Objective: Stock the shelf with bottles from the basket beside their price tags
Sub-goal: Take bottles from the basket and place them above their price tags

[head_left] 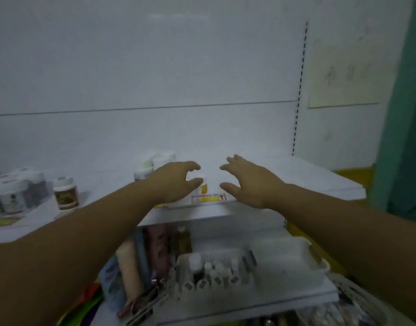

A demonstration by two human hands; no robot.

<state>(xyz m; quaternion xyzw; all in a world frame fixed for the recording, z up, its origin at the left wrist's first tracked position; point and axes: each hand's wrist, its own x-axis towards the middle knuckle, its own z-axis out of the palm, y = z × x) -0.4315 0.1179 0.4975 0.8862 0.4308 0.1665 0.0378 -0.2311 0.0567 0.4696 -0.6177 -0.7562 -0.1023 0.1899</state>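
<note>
Head view: left hand (pixel 176 182) curling, fingers apart, around small white bottle (pixel 200 185) standing on shelf (pixel 296 175) behind price tag (pixel 208 198); contact unclear. Right hand (pixel 247 182) hovering spread, holding nothing. White basket (pixel 284 251) sitting below, holding more bottles (pixel 216 270).

We see a shelf (pixel 284 175) of smooth, matt white painted metal. The basket (pixel 268 252) is white perforated plastic. The bottles (pixel 63 192) look like glossy plastic with paper labels. The price tag (pixel 208 198) is printed paper. The wall sheet (pixel 350 74) is matt paper.
</note>
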